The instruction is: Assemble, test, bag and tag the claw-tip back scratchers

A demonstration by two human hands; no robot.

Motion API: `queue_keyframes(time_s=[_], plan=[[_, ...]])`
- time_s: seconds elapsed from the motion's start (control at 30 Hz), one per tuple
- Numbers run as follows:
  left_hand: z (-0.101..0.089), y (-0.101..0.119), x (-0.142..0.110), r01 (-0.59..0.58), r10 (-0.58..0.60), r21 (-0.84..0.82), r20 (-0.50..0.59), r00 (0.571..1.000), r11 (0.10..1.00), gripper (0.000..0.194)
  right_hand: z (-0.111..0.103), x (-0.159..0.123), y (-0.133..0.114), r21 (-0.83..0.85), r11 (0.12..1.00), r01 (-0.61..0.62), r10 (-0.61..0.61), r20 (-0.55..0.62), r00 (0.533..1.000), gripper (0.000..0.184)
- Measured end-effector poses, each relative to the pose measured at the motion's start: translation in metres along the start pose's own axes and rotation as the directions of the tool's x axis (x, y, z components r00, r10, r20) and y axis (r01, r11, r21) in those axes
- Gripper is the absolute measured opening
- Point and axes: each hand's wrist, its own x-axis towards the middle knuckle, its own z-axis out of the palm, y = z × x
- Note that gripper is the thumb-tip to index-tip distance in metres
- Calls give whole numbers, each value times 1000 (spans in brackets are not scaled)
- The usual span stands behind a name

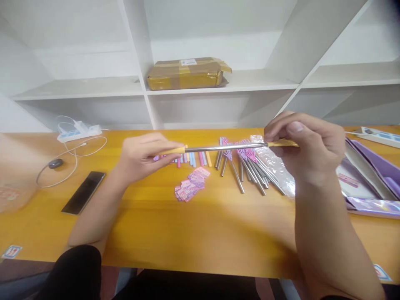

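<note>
A back scratcher (pixel 218 148) with a metal rod is stretched level above the table between my two hands. My left hand (pixel 146 156) pinches its yellow handle sleeve at one end. At the other end, my right hand (pixel 308 143) grips the yellow head, mostly covered by the fingers. Behind and below the rod lies a pile of metal back scratchers (pixel 254 171) with pink and purple hand-shaped heads. Several coloured sleeves (pixel 192 158) in pink, blue, purple and yellow lie in a row, partly hidden by my left hand. Small pink printed cards (pixel 190 185) are spread in front of them.
A clear plastic bag (pixel 283 179) lies beside the pile, and an open purple box (pixel 371 202) stands at the right. A phone (pixel 83 192), a cable and a power strip (pixel 79 132) are at the left. A taped parcel (pixel 187 75) sits on the white shelf.
</note>
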Motion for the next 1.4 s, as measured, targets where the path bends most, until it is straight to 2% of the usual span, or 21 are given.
queue_keyframes(time_s=[0.13, 0.23, 0.37, 0.43, 0.57, 0.7, 0.9, 1.03, 1.1, 1.17, 1.2, 1.27, 1.3, 1.4], plan=[[1, 0, 2, -49, 55, 66, -94, 994, 997, 15, 10, -6, 3, -14, 1000, -15, 15, 27, 1000, 25], [3, 1, 1, -87, 94, 53, -147, 985, 995, 15, 11, -8, 8, -16, 999, -46, 47, 60, 997, 23], [9, 7, -2, -39, 42, 16, -230, 972, 999, 30, 16, -12, 12, -43, 999, -7, 11, 98, 995, 24], [15, 14, -3, -25, 21, -17, -212, 977, 1000, 34, 24, -15, 12, -87, 995, 39, -28, 123, 992, 25], [29, 26, -1, -52, 34, -83, -202, 979, 995, 23, 45, -24, 11, -193, 976, 103, -72, 157, 985, 30], [38, 33, -1, -43, 16, -132, -203, 979, 990, 20, 63, -32, 10, -186, 967, 173, -136, 196, 971, 29], [39, 39, -7, 23, -49, -116, -233, 971, 993, 26, 78, -44, 16, -131, 974, 187, -158, 207, 966, 23], [32, 37, -4, 5, -36, -131, -234, 972, 991, 26, 80, -46, 12, -125, 963, 238, -206, 227, 952, 18], [23, 30, 0, 10, -30, -125, -165, 986, 992, 24, 79, -44, 9, -142, 956, 258, -216, 256, 942, 14], [13, 21, 2, 32, -32, -76, 3, 999, 997, 21, 77, -40, 6, -180, 948, 264, -208, 281, 937, 11], [9, 17, 2, 40, -36, -34, 108, 994, 999, 26, 75, -38, 5, -202, 943, 264, -199, 293, 935, 11], [2, 10, 1, 18, -34, 60, 292, 956, 998, 39, 70, -32, 7, -248, 932, 265, -178, 326, 929, 15], [1, 9, 0, -6, -29, 99, 352, 935, 995, 38, 67, -30, 9, -272, 923, 272, -168, 351, 921, 19], [6, 10, -4, -92, 12, 158, 444, 896, 983, 28, 62, -25, 16, -300, 906, 299, -151, 432, 889, 24]])
